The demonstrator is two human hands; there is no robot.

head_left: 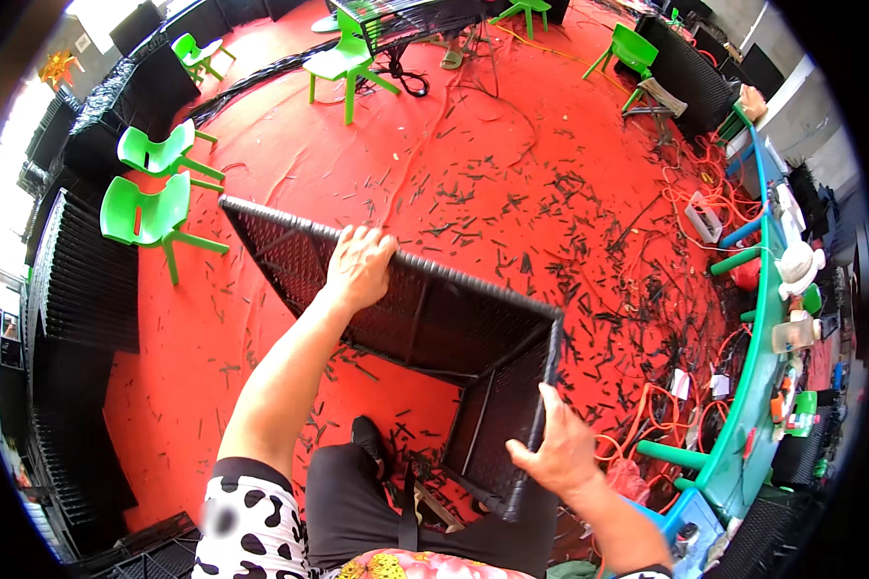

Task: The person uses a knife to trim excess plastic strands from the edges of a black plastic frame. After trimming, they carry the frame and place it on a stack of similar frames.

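A black woven rattan frame, made of a long panel and a shorter one joined at a corner, stands tilted in front of my legs. My left hand is wrapped over the bound upper edge of the long panel. Lower down on the right, my right hand grips the edge of the shorter panel between thumb and fingers. Both hands' fingertips are partly hidden behind the rattan. Below the frame, one black shoe shows on the red floor.
Black strip offcuts litter the red floor. Green chairs stand left and far. Stacked black woven panels line the left side. A long green table with bottles and tools curves along the right, orange cords tangled beneath.
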